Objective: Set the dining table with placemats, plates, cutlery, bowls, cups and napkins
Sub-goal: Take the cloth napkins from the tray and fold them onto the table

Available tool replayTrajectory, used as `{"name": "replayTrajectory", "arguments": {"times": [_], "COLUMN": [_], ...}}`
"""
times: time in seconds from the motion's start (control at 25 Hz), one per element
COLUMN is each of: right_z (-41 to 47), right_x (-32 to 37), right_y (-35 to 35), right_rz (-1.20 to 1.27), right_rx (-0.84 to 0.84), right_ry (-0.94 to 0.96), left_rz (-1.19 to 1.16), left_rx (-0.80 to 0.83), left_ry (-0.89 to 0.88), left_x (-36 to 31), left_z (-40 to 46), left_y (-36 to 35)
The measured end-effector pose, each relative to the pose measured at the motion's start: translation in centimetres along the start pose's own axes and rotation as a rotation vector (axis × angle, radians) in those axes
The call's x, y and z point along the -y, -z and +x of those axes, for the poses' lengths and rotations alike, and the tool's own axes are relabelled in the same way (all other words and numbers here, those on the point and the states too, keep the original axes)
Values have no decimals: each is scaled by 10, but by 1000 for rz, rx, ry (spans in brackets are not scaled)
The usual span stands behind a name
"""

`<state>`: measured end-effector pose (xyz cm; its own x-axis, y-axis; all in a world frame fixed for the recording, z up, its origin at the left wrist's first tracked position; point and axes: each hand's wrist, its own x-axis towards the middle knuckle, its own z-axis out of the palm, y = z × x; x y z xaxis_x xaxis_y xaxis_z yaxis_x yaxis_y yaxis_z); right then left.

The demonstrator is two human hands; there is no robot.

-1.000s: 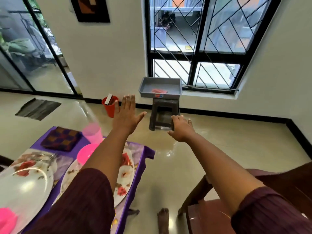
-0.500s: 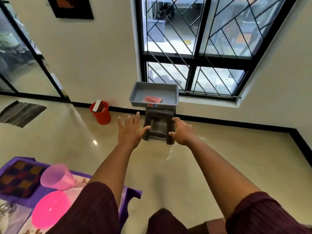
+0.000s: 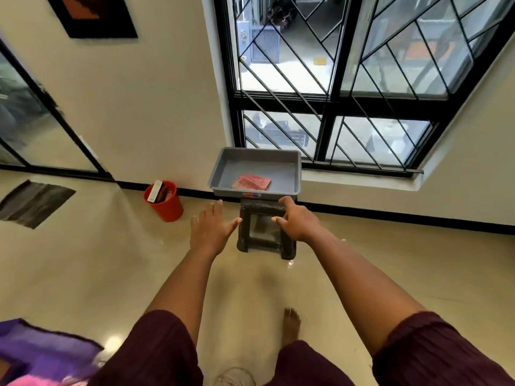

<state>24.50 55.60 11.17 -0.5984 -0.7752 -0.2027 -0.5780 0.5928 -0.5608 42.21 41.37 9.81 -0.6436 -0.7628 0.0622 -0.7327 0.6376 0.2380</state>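
Two bare arms are reaching forward over the glossy cream floor point(image 3: 83, 274), both in dark maroon sleeves point(image 3: 156, 355). Behind everything, the black-framed window point(image 3: 334, 101) with its diagonal grille is filling the upper right, and a glass door point(image 3: 33, 126) is standing at the left. Below the window sill, a grey tray point(image 3: 284, 165) is sitting on top of a dark stool point(image 3: 264, 240), and a folded red-checked napkin point(image 3: 252, 182) is lying flat inside the tray, toward its near edge. A dark mat point(image 3: 33, 203) is lying on the floor at the left. Purple cloth point(image 3: 41, 346) is showing at the lower left corner with something pink, blurred, at its edge. A red bucket point(image 3: 165, 201) is standing by the wall just left of the stool, with a white box poking out of it. The left hand point(image 3: 211, 229) is hovering palm down, fingers straight and spread, holding nothing. The right hand point(image 3: 298, 221) is hanging in front of the stool, fingers loosely bent, thumb out, also holding nothing. One bare foot point(image 3: 291, 324) is stepping on the floor below.
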Motion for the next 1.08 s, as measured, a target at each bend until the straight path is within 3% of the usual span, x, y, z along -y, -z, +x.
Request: {"name": "replayTrajectory", "arguments": {"times": [0.28,0.52,0.76,1.08], "right_z": [146,238,315,424], "right_x": [-39,-89,-80,-84], "right_y": [51,76,54,-3], "right_rz": [-53,-42,19,-45], "right_rx": [122,171,260,536], "right_ry": [5,-118,-115,-209], "left_rz": [-77,30,57,-64], "left_rx": [84,155,279,503], "left_ry": [95,-39,37,211], "left_x": [-73,-109,-82,-23], "left_z": [148,228,280,371], "left_y": [-41,-66,-89,-150]}}
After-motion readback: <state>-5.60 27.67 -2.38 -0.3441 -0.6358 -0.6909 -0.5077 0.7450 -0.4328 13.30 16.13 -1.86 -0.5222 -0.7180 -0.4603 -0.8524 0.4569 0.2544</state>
